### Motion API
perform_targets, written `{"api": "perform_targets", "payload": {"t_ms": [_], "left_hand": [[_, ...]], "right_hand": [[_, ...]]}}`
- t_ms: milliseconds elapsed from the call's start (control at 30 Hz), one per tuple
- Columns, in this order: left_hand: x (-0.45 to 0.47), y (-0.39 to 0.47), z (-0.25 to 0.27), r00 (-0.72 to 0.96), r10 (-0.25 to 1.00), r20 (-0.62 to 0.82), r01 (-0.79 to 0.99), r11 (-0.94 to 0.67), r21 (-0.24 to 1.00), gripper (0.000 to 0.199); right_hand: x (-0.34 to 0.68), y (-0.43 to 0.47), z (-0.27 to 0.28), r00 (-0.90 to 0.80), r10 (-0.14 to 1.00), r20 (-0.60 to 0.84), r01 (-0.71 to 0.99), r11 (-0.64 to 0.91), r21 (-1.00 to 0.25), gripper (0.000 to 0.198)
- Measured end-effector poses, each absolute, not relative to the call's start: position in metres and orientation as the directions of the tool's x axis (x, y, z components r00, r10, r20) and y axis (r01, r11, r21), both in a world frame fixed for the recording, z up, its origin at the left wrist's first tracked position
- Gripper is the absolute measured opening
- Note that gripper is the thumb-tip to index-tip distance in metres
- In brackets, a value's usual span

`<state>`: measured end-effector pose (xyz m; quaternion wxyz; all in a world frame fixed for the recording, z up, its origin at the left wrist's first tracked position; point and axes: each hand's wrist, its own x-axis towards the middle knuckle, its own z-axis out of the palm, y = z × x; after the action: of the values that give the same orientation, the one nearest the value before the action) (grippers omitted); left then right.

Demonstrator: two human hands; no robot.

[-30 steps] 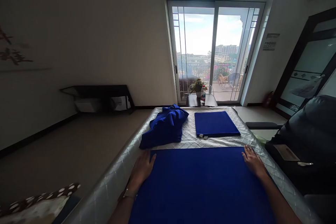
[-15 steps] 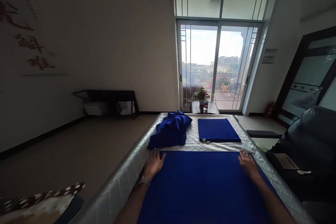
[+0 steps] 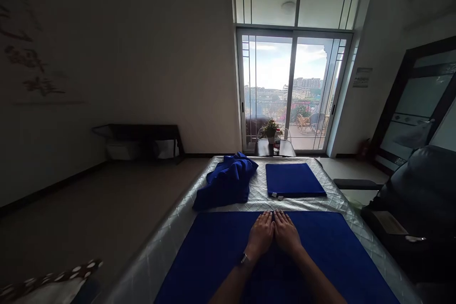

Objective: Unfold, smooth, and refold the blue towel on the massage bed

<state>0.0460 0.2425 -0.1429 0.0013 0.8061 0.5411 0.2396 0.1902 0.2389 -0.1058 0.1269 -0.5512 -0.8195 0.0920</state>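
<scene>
A large blue cloth [image 3: 320, 247] is spread flat over the near part of a table with a silver quilted cover [image 3: 256, 187]. My left hand [image 3: 261, 233] lies flat on it near its far edge, fingers stretched forward. Right beside it, thumbs touching, my right hand [image 3: 286, 232] rests flat on the same cloth. Neither hand holds anything. Beyond the far edge, a crumpled blue cloth [image 3: 228, 180] lies to the left. A neatly folded blue cloth [image 3: 295, 179] with small white tags lies to the right.
A black armchair [image 3: 416, 190] stands close on the right. Past the table's far end is a small dark table [image 3: 265, 148] with a potted plant [image 3: 271, 130] and a bottle [image 3: 277, 140]. A polka-dot cushion [image 3: 53, 280] shows at lower left. Sliding glass doors [image 3: 292, 90] stand behind.
Both hands have moved inward from the cloth's left and right sides to its middle, where they now lie together. The view has shifted slightly.
</scene>
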Motion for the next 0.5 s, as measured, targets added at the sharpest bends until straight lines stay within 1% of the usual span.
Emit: {"api": "perform_targets", "payload": {"t_ms": [100, 300, 400, 467, 500], "left_hand": [[0.043, 0.243, -0.145, 0.306, 0.869, 0.389, 0.873, -0.419, 0.248, 0.052], [0.039, 0.24, -0.142, 0.303, 0.895, 0.327, 0.885, -0.392, 0.252, 0.054], [0.005, 0.239, -0.143, 0.297, 0.908, 0.296, 0.904, -0.367, 0.22, 0.056], [-0.036, 0.238, -0.144, 0.245, 0.933, 0.262, 0.932, -0.301, 0.202, 0.056], [-0.061, 0.237, -0.145, 0.193, 0.95, 0.245, 0.95, -0.244, 0.197, 0.056]], "right_hand": [[0.193, 0.238, -0.106, -0.359, 0.927, 0.113, 0.878, 0.376, -0.296, 0.06], [0.194, 0.236, -0.101, -0.352, 0.93, 0.103, 0.877, 0.366, -0.312, 0.062], [0.218, 0.238, -0.104, -0.325, 0.941, 0.09, 0.895, 0.337, -0.293, 0.064], [0.251, 0.243, -0.108, -0.282, 0.955, 0.086, 0.92, 0.295, -0.259, 0.065], [0.272, 0.246, -0.11, -0.252, 0.964, 0.086, 0.935, 0.266, -0.235, 0.066]]}}
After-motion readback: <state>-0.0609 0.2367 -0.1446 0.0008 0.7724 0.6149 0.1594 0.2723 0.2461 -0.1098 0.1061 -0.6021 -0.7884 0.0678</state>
